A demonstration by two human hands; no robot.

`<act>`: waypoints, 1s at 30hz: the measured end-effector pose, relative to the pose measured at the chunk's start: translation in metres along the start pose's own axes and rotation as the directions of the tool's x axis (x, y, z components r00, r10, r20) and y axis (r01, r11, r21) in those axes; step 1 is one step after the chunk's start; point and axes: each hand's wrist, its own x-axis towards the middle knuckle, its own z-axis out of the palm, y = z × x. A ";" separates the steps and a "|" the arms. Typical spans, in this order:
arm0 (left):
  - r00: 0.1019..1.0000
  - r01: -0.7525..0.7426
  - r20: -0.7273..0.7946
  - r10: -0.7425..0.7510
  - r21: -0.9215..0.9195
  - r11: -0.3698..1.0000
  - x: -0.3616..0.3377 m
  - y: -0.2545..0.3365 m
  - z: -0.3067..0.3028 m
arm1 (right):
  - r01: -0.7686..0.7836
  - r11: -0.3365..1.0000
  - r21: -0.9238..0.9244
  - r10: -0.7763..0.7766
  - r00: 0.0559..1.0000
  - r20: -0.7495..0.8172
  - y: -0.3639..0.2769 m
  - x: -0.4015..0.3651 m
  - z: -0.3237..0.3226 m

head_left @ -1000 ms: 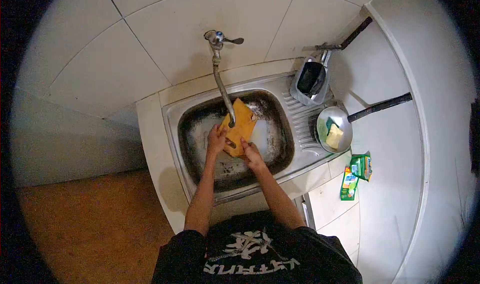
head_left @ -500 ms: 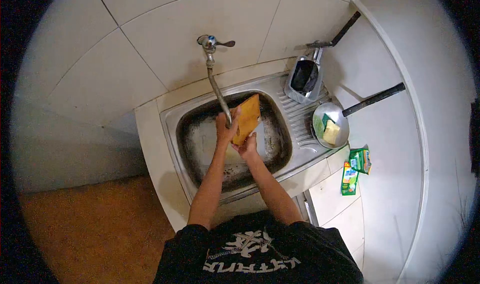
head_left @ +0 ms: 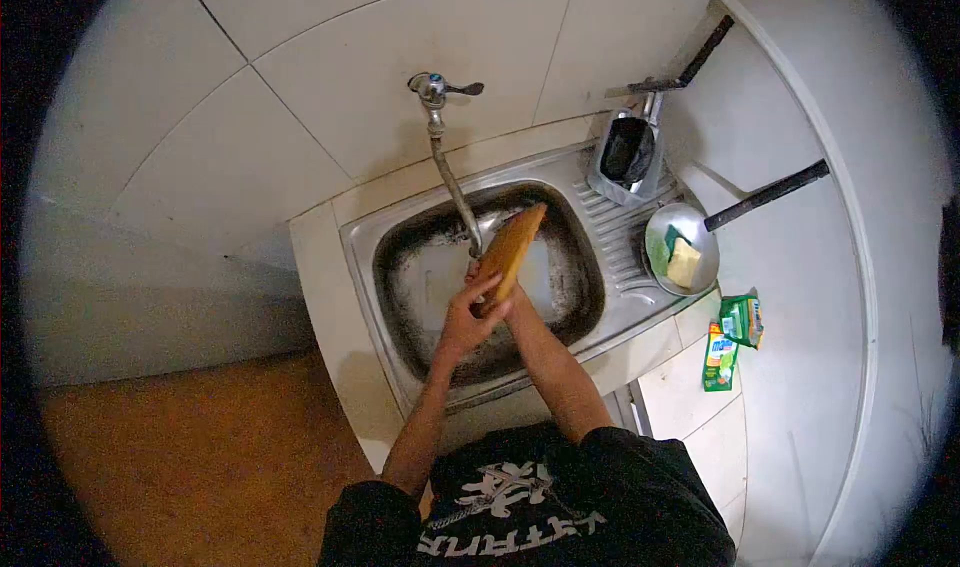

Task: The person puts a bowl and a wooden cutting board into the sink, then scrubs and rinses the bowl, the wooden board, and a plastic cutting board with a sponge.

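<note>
A wooden cutting board (head_left: 514, 250) is held tilted up on edge over the steel sink basin (head_left: 420, 352), close to the tap's spout (head_left: 470, 229). My left hand (head_left: 468, 319) is closed on the board's near end, its fingers across the wood. My right hand (head_left: 512, 303) grips the board from behind and below at the same end. The board and my left hand hide most of the right hand's fingers. Water at the spout is too blurred to make out clearly.
On the ribbed drainboard stand a clear plastic container (head_left: 610, 185) with dark utensils and a metal pan (head_left: 708, 267) holding a yellow sponge (head_left: 683, 264). Green packets (head_left: 720, 357) lie on the tiled counter at right. The tap lever (head_left: 465, 89) is on the wall.
The board has turned from facing me broadly to nearly edge-on. My left hand has moved from its upper left side down to its near end. The view has shifted slightly.
</note>
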 end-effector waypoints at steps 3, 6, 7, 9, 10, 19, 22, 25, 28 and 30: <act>0.991 -0.118 -0.008 0.131 0.379 0.918 -0.010 0.011 0.003 | -0.126 0.967 0.222 0.053 0.949 0.310 0.021 0.012 0.024; 0.995 0.047 -0.099 -0.028 0.200 0.979 -0.017 -0.008 0.002 | -0.382 0.816 0.433 -0.030 0.721 0.692 0.035 0.023 0.032; 0.995 0.047 -0.098 -0.028 0.201 0.978 -0.019 -0.014 0.002 | -0.382 0.816 0.434 -0.031 0.721 0.693 0.027 0.009 0.053; 0.986 0.065 -0.165 0.026 0.519 0.852 -0.021 -0.022 -0.003 | -0.306 0.873 0.380 0.002 0.781 0.625 0.003 -0.039 0.122; 0.986 0.065 -0.164 0.025 0.521 0.851 -0.021 -0.024 -0.007 | -0.307 0.872 0.382 0.001 0.780 0.626 0.005 -0.035 0.117; 0.963 0.060 -0.254 0.087 0.521 0.852 -0.013 -0.030 -0.022 | -0.160 0.919 0.361 -0.034 0.878 0.477 -0.004 -0.037 0.141; 0.951 0.161 -0.308 0.026 0.565 0.809 -0.009 -0.027 -0.023 | -0.060 0.989 0.137 -0.027 0.828 0.560 -0.005 -0.042 0.151; 0.939 0.274 -0.340 -0.058 0.633 0.724 -0.008 -0.029 -0.018 | 0.057 0.996 0.064 -0.077 0.924 0.374 0.000 -0.061 0.157; 0.911 0.312 -0.412 -0.031 0.637 0.705 -0.009 -0.029 -0.009 | 0.084 0.996 -0.035 -0.071 0.957 0.283 0.016 -0.070 0.131; 0.877 0.453 -0.438 -0.198 0.614 0.646 -0.011 -0.020 -0.005 | 0.094 0.991 -0.099 -0.071 0.973 0.221 0.026 -0.072 0.115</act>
